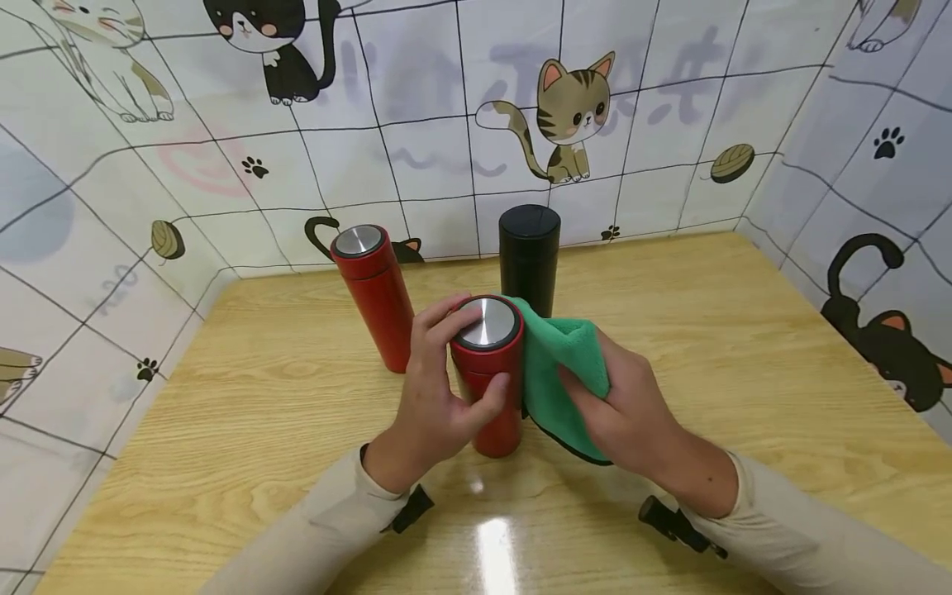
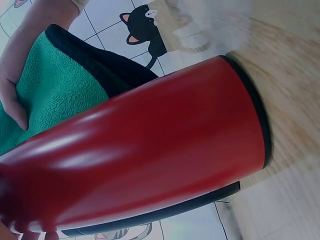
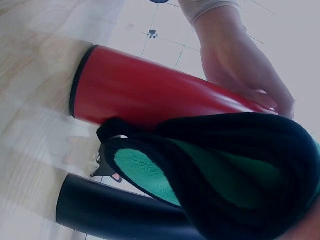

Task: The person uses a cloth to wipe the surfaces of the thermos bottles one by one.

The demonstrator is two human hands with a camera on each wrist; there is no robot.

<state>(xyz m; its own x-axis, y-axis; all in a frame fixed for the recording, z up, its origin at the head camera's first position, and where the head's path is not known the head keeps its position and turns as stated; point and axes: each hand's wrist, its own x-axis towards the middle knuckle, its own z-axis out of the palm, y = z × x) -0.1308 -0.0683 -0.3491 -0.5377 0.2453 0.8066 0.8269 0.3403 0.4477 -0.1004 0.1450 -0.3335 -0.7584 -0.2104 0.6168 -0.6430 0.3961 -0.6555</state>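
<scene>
My left hand grips a red thermos bottle near its top, fingers at the rim of the silver lid and the thumb on the near side. The bottle stands upright on the wooden table. In my right hand is a green cloth with dark edging, bunched and held against the bottle's right side. From the left wrist, the cloth lies along the far side of the red bottle. The right wrist view has the folded cloth close beside the red bottle.
Another red thermos bottle stands behind and to the left. A black bottle stands behind the held one, partly covered by the cloth. The wooden table meets cat-patterned walls at its back and sides.
</scene>
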